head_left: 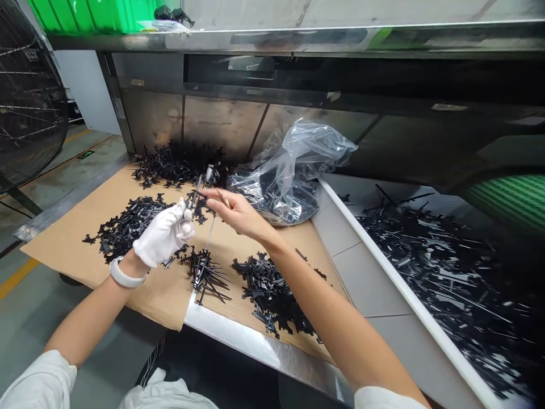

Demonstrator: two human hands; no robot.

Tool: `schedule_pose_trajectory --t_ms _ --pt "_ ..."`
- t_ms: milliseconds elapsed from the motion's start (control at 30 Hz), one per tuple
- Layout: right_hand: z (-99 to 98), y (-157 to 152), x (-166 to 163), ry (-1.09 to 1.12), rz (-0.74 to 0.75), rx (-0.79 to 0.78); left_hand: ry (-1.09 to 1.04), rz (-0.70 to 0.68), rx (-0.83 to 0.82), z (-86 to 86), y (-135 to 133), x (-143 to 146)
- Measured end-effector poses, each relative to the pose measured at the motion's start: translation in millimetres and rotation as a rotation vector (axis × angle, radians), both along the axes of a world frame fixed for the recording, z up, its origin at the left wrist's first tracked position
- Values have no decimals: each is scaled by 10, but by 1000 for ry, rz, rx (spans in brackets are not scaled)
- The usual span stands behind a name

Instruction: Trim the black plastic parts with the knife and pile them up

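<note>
Black part (196, 194) sits between hands (164, 233); tan label (137, 82) illegible.

Colours noted: black parts (128, 222), white glove (158, 236), tan cardboard (66, 241).
Crate (93, 14) bright green, dark-striped; wristband (123, 277) white; sleeves (42, 380) off-white; floor (34, 324) grey-green with yellow line (17, 278).

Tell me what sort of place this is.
Probably a factory workstation, judging by the heaps of small black parts on brown cardboard and the large caged fan.
</note>
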State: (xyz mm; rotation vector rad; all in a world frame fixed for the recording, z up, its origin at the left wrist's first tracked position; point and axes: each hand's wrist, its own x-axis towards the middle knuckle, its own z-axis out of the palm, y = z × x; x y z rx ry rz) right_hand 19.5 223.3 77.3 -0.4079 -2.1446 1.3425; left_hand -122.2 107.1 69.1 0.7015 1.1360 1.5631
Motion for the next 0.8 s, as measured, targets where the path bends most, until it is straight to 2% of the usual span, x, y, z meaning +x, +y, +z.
schedule_pose_trajectory --t_ms 100,200,267,300,400,500,600,700,800 --pt "-26 -119 -57 -31 18 66 266 94 30 -133 -30 -48" --pt "-67 -240 -135 -37 -59 83 633 353 75 -283 9 -187" --pt "-86 -283 -169 -31 -100 6 918 509 43 -362 33 -355" --pt "-93 -289 -177 -22 -111 -51 1037 538 -21 -390 37 -459" --pt "-119 -255 -178 -8 -124 -129 1282 448 -274 -441 13 -789" --pt "-193 -208 -196 10 -144 -99 1459 358 -367 -452 -37 -1006" --pt "-296 -200 -244 48 -167 -102 1482 455 -411 -417 -53 -1028" --pt "-366 -227 -289 88 -186 -69 1206 591 -260 -349 -16 -877" --pt "-402 -266 -329 127 -194 -2 912 459 -98 -303 51 -610"
